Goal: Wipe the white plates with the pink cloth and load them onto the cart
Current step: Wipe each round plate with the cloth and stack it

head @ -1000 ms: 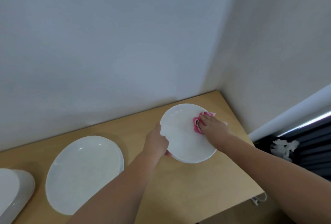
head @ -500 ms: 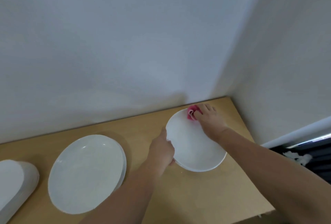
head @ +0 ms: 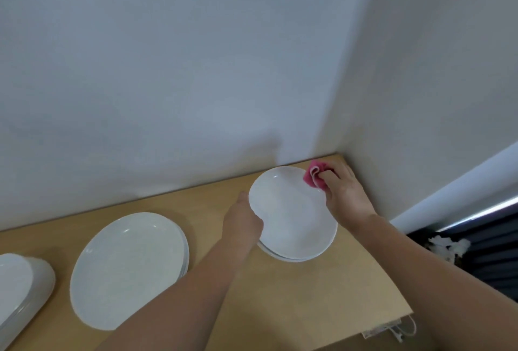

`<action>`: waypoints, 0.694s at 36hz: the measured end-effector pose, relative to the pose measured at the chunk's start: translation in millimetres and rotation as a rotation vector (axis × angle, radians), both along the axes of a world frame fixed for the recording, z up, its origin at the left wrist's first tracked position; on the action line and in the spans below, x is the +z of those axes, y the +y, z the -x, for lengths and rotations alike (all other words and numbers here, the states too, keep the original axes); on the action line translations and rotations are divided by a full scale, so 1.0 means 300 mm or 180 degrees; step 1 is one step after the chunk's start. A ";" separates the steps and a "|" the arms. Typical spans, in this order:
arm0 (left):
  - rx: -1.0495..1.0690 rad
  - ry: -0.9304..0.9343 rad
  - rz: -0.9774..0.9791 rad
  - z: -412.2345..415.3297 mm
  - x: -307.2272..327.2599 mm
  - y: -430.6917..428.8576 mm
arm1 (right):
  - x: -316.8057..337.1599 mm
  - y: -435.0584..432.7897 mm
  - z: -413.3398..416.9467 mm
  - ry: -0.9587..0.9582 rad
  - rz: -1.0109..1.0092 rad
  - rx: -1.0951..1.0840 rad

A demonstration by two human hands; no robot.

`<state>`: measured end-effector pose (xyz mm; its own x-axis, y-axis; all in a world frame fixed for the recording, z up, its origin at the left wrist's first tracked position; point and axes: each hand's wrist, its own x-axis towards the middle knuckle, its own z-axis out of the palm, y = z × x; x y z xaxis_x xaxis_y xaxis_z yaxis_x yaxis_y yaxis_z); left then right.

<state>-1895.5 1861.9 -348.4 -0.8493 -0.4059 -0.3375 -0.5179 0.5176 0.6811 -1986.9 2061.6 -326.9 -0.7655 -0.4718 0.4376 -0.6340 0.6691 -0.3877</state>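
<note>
the plate (head: 291, 219) lies on top of a small stack just in front of the wall corner (head: 340, 140), on the table (head: 308, 294). the left hand (head: 244, 223) grips the rim farthest from the corner, fingers curled round the edge. the right hand (head: 343, 193) pinches the bunched pink cloth (head: 313, 177) against the rim nearest the corner. the cloth sits right at the edge, so a stroke that runs on could slide off and knock the knuckles into the wall. a hard press on that rim could tip the plate on the ones beneath, and it seems a little tilted already. if the left grip slackens, the plate may skid or clatter and chip. farther out from the corner lie a second pile (head: 126, 269) and a third pile (head: 16, 280), which a swinging left elbow could brush.
</note>
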 end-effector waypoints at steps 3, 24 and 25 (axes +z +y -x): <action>0.0039 -0.0007 0.0116 0.004 0.006 0.001 | 0.009 0.011 -0.020 0.0060 0.0097 -0.0087; 0.0831 0.0719 -0.1033 -0.190 0.085 -0.155 | 0.158 -0.210 -0.143 -0.0195 0.0206 0.0841; 0.0893 0.0758 -0.1044 -0.210 0.094 -0.170 | 0.150 -0.250 -0.162 -0.0276 0.0059 0.1017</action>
